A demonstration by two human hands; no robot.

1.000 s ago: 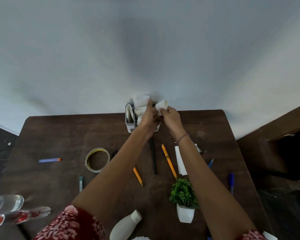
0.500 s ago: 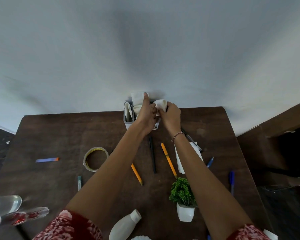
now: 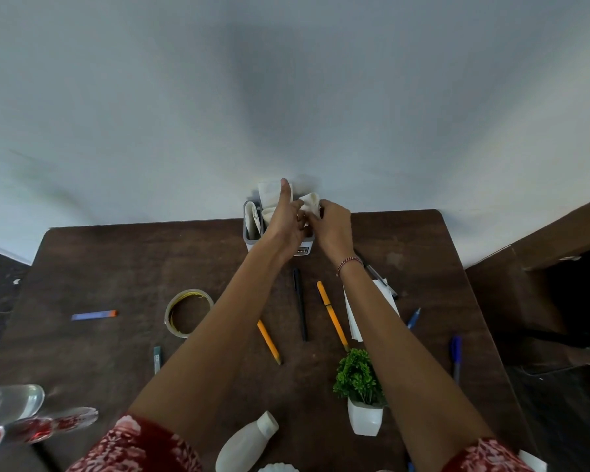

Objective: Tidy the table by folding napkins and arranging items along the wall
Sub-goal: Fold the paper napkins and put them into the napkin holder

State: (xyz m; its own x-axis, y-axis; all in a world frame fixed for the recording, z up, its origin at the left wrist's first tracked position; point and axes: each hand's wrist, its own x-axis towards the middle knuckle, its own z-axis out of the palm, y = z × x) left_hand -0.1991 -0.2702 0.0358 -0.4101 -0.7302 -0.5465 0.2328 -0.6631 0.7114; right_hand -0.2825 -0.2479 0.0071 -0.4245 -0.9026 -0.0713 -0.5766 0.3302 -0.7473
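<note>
A grey holder (image 3: pixel 250 237) stands against the wall at the back of the brown table (image 3: pixel 116 267). Folded white napkins (image 3: pixel 268 190) stick up from its compartments. Both my hands are over the holder. My right hand (image 3: pixel 332 226) and my left hand (image 3: pixel 286 221) pinch a rolled white napkin (image 3: pixel 310 202) between them at the holder's right compartment. My left index finger points straight up along the tall napkin. A flat white napkin (image 3: pixel 353 313) lies on the table, partly under my right forearm.
On the table lie a tape roll (image 3: pixel 188 313), two yellow pencils (image 3: pixel 332 315), a black pen (image 3: pixel 299 303), blue pens (image 3: pixel 455 356), a blue-orange marker (image 3: pixel 94 315), a small potted plant (image 3: pixel 360 393) and a white bottle (image 3: pixel 246 444). A glass bottle (image 3: pixel 31 427) is at the front left.
Both hands have pushed the rolled napkin lower toward the holder. My left index finger has straightened upward.
</note>
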